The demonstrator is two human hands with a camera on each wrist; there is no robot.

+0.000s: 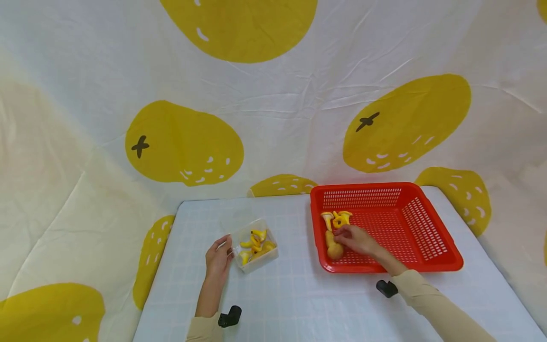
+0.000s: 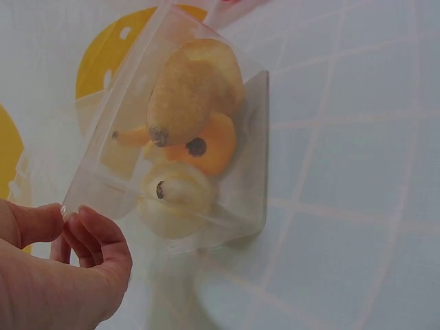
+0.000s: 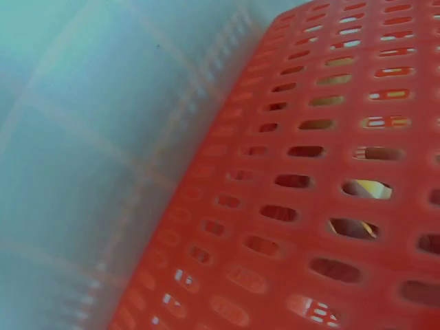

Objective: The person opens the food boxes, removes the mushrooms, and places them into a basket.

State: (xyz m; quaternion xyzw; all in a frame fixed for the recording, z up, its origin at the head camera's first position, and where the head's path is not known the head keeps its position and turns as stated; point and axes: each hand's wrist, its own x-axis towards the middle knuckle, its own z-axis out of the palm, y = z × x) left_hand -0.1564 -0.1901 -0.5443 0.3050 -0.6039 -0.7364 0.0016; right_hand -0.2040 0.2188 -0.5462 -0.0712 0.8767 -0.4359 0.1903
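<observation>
Beige sleeves (image 1: 436, 301) left and right, both plain! And there, near each sleeve's end, a small, black, angular wrist camera (image 1: 230, 317).

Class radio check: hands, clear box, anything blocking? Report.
Left hand pinches clear box. Right hand inside red basket, grip unclear. Box holds yellow pieces. Basket wall blocks right-wrist view.

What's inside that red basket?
In the red basket, yellowish mushroom-shaped pieces lie along the left side, with a tan, bulbous shape nearer the front. The right hand reaches in there; whatever is under its fingers is covered.
</observation>
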